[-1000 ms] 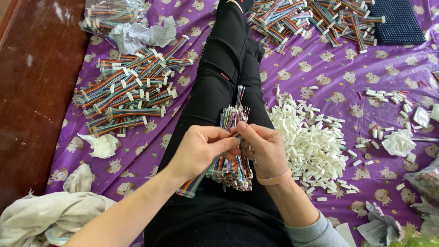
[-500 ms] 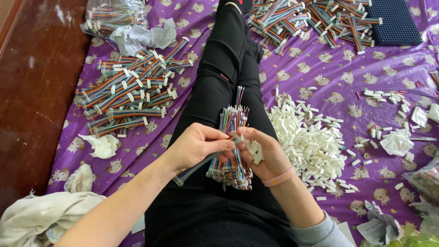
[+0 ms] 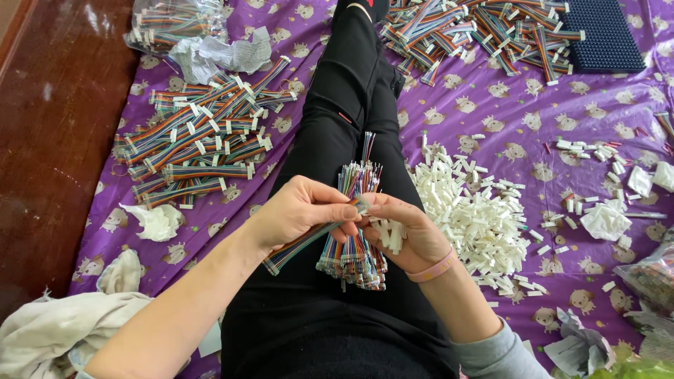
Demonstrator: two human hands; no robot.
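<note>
My left hand (image 3: 298, 210) pinches one rainbow ribbon cable (image 3: 298, 247) near its tip; the cable trails down to the left over my black-trousered leg (image 3: 337, 126). My right hand (image 3: 404, 228) meets that tip with thumb and finger and keeps several small white plastic connectors (image 3: 387, 234) in its palm. A bundle of rainbow cables (image 3: 356, 238) lies along my lap beneath both hands, its loose ends pointing up.
A heap of white connectors (image 3: 477, 217) lies to the right on the purple printed sheet (image 3: 491, 126). Finished ribbon cables are piled at left (image 3: 200, 140) and top right (image 3: 484, 31). A dark panel (image 3: 604, 35), crumpled paper (image 3: 158, 221), plastic bags and a wooden floor (image 3: 56, 140) surround.
Both hands have dropped slightly toward my lap, and the left hand's single cable has swung out from the bundle, now angling down-left. The fingertips stay together at the cable's end.
</note>
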